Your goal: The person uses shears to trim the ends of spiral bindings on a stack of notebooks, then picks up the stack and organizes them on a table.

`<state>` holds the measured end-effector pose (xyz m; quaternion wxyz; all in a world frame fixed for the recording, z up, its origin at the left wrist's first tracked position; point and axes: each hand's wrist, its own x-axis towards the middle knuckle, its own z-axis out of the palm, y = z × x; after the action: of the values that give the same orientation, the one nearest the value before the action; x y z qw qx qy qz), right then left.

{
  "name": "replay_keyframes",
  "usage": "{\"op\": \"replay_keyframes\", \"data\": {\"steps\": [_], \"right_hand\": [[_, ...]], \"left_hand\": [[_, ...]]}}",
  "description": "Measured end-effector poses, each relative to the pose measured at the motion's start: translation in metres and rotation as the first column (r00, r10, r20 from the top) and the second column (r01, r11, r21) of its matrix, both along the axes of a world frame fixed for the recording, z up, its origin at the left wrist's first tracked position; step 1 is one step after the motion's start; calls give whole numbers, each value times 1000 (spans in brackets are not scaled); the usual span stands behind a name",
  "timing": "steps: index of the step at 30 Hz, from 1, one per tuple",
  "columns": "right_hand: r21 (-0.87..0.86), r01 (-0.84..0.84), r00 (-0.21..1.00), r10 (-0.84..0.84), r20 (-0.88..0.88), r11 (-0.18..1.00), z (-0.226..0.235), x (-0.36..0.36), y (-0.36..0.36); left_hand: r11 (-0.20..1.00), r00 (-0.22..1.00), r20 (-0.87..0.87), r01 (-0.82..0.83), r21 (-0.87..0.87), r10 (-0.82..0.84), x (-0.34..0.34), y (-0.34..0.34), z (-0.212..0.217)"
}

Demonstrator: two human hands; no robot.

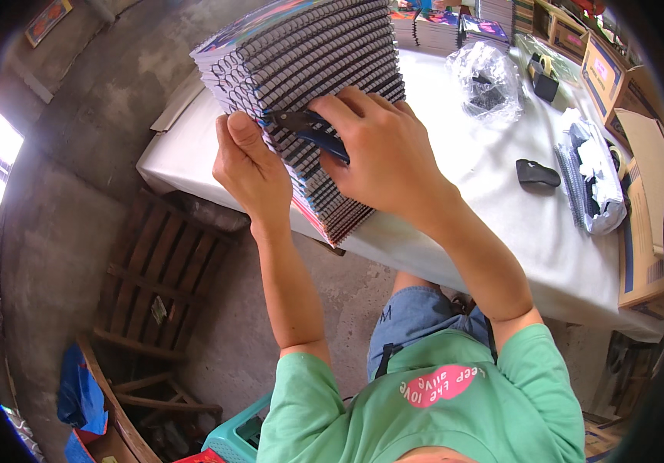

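On white surface (455, 177): notebook stack (301, 85), left hand (251, 166) bracing; right hand (382, 154) fingers grasping pliers (309, 127); best squeezed squarely on coil ends.

A tall, leaning stack of spiral-bound notebooks (309, 85) on the white table; seemingly blue-handled pliers (313, 131) against its coils.

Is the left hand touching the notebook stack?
Touching. The head view shows the left hand with its thumb pressed flat against the spiral edge of the notebook stack.
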<state>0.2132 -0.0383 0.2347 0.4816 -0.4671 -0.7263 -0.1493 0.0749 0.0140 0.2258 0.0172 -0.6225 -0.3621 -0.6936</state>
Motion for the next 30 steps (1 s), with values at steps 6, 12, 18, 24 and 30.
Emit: {"op": "replay_keyframes", "data": {"steps": [6, 12, 18, 24, 30], "right_hand": [[-191, -20, 999, 24, 21, 981, -1, 8, 3], [45, 40, 999, -39, -20, 998, 10, 13, -4], [52, 82, 997, -82, 14, 995, 9, 5, 2], [6, 17, 999, -17, 51, 1000, 7, 8, 7], [-27, -34, 999, 35, 27, 999, 4, 9, 10]], "left_hand": [[988, 986, -81, -140, 68, 145, 2, 2, 1], [983, 980, -103, -164, 78, 171, -2, 4, 1], [985, 983, -95, -149, 83, 157, 0, 2, 0], [962, 967, -125, -194, 193, 220, -1, 6, -5], [974, 975, -47, -214, 67, 218, 6, -7, -6]]}}
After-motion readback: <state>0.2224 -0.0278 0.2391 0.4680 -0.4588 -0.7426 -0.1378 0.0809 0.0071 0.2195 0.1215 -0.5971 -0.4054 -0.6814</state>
